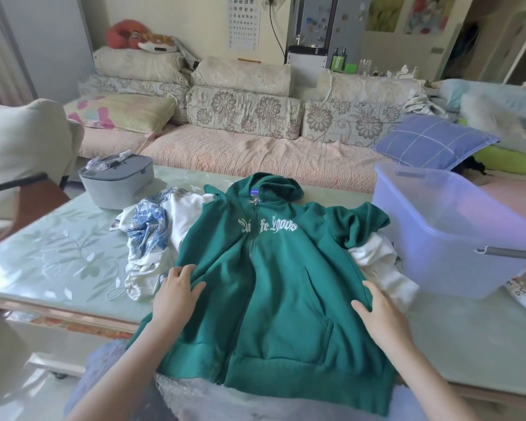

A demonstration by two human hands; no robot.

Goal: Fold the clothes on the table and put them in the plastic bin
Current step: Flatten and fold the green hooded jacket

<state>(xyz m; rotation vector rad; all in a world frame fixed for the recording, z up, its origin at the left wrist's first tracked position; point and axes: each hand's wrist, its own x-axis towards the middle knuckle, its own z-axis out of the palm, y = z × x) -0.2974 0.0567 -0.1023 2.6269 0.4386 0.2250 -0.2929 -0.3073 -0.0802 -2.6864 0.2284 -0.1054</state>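
So far: nothing looks folded yet.
Table: carries all the clothes.
Plastic bin: on the right, seemingly empty.
Green hoodie: spread flat, zipped, unfolded.
Other clothes: crumpled beside and beneath it.
Hands: left hand and right hand apart, fingers flat on the hoodie's sides.

My left hand and right hand are bare. My left forearm and right forearm are uncovered right down to the lower edge. Between them a lilac-grey fuzzy fabric covers my lap; which garment it is, I cannot tell
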